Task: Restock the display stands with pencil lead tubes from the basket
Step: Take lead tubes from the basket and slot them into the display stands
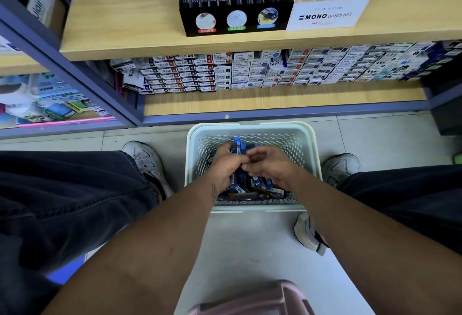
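A pale green perforated basket (252, 128) stands on the floor between my feet, holding several blue pencil lead tubes (260, 182). Both hands are inside it. My left hand (225, 162) grips a bunch of blue tubes, some sticking up past its fingers. My right hand (268, 164) has curled fingers meeting the left hand at the bunch and pinches a tube there. On the upper shelf stand a black display stand (235, 18) with labelled clear slots and a white MONO graph MG display stand (327, 14); their slots look empty.
The wooden upper shelf (120, 29) juts out above the basket. Stacked refill boxes (250, 69) fill the lower shelf. My shoes (147, 157) flank the basket, and a pink stool (252, 299) sits under me. A white crumpled object (308, 233) lies on the floor.
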{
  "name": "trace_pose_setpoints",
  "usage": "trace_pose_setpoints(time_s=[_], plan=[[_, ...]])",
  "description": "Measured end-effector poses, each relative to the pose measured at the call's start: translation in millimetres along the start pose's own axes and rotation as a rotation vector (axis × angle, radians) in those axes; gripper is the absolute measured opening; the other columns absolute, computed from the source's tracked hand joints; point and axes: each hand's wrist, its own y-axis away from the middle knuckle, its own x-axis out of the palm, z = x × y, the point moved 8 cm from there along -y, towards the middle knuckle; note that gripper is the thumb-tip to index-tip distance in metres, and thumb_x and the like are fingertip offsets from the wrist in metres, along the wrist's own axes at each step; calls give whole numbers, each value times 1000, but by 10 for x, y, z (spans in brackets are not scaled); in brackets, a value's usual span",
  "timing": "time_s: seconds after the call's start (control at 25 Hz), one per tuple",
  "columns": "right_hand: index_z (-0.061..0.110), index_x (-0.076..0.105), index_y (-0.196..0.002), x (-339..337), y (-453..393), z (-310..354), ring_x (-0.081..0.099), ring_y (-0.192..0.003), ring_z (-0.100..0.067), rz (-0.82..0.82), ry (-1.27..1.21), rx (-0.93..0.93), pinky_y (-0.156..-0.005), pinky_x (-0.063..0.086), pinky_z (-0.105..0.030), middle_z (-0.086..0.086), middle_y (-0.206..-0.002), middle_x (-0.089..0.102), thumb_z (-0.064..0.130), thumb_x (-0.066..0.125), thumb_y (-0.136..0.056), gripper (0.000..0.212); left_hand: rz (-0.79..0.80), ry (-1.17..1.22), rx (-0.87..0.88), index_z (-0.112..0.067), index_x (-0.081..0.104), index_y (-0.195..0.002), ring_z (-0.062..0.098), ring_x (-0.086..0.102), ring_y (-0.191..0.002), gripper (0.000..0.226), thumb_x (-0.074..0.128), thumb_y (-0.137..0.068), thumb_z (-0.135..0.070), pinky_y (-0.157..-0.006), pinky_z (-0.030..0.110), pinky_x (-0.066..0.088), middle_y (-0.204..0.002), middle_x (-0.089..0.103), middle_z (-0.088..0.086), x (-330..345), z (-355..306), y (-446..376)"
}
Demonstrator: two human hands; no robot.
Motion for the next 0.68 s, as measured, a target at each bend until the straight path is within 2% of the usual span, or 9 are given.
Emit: trace_pose_setpoints(time_s=[0.08, 0.16, 0.2, 0.28, 0.4, 0.48, 0.6, 0.68], plan=[[8, 69, -112, -63, 13, 20, 73, -100, -25, -4, 78, -1, -86, 60, -36, -9, -105, 76, -14, 75, -76, 43, 14, 25, -12, -17, 45, -141, 31, 70, -102, 70, 69, -80, 7, -88, 48, 59, -109, 69, 10, 1, -33, 39], [10, 69, -111, -167, 13, 57, 71, -101, -25, -92, 127, -4, -86, 59, -35, -8, -107, 75, -16, 66, -81, 39, 25, 13, -21, -21, 48, -131, 28, 67, -101, 62, 70, -79, 5, -80, 45, 58, -107, 67, 8, -20, -57, 80], [10, 67, -113, -188, 16, 62, 70, -103, -25, -117, 130, 9, -88, 59, -35, -9, -111, 73, -16, 62, -83, 40, 25, 17, -29, -14, 50, -130, 27, 66, -99, 59, 70, -78, 4, -73, 41, 56, -109, 68, 9, -39, -60, 86], [12, 63, -119, -116, 25, 21, 70, -104, -24, -61, 107, 82, -92, 59, -38, -11, -118, 69, -15, 58, -85, 44, 43, 67, -40, -9, 55, -126, 28, 67, -94, 51, 69, -79, 3, -67, 37, 54, -115, 69, 16, -50, -79, 117], [9, 60, -121, 32, 48, -2, 73, -102, -27, 37, -63, 140, -92, 59, -40, -15, -118, 69, -17, 56, -86, 43, 86, 98, -13, -16, 61, -101, 30, 65, -92, 29, 66, -82, 5, -76, 40, 55, -114, 69, 18, -9, -141, 183], [1, 62, -120, 49, 66, 60, 73, -101, -26, 31, -150, 114, -89, 59, -35, -17, -117, 70, -15, 57, -88, 36, 116, 98, -14, -22, 57, -90, 30, 61, -94, 29, 65, -83, 5, -80, 42, 51, -108, 67, 15, 15, -176, 244], [-1, 69, -104, -24, 113, 112, 74, -97, -25, -33, -132, 86, -80, 59, -27, -17, -109, 73, -13, 60, -88, 21, 154, 88, -10, -19, 59, -100, 28, 61, -90, 29, 67, -83, 3, -73, 38, 52, -107, 66, 15, 12, -199, 282], [-3, 68, -103, -116, 137, 107, 73, -96, -28, -100, -145, 90, -75, 58, -26, -20, -110, 70, -14, 62, -86, 20, 141, 92, -15, -23, 56, -100, 29, 62, -94, 34, 68, -84, 3, -81, 43, 52, -107, 66, 13, -20, -203, 317]])
